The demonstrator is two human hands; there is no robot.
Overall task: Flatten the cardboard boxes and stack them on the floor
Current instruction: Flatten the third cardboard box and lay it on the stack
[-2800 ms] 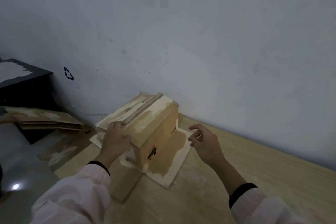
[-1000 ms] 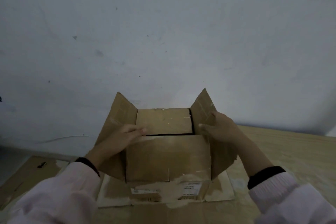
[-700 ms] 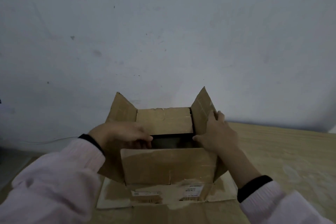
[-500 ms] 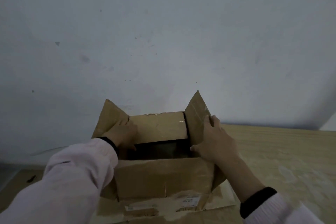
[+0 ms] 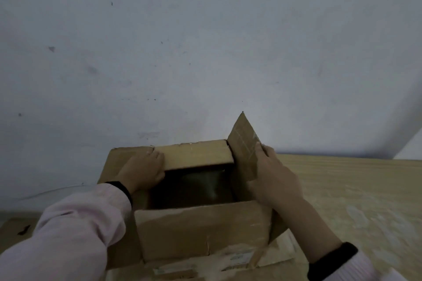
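Observation:
A brown cardboard box (image 5: pixel 201 232) stands upright in front of me with its top open and a dark inside. My left hand (image 5: pixel 142 170) presses on the left flap at the box's far left corner, fingers lying over the edge. My right hand (image 5: pixel 271 180) holds the raised right flap (image 5: pixel 243 141), thumb on the inner side and fingers behind it. The far flap (image 5: pixel 196 155) lies tilted inward over the opening. The near flap hangs toward me.
The box stands on flat cardboard sheets (image 5: pixel 228 267) that lie on a light wooden surface (image 5: pixel 365 201). A grey-white wall (image 5: pixel 205 52) rises right behind the box. More flat cardboard (image 5: pixel 13 232) shows at the lower left.
The box's top has been opened: the near flap swung down toward me and the dark inside shows. My left hand pushed the left flap outward and down; my right hand stays on the right flap.

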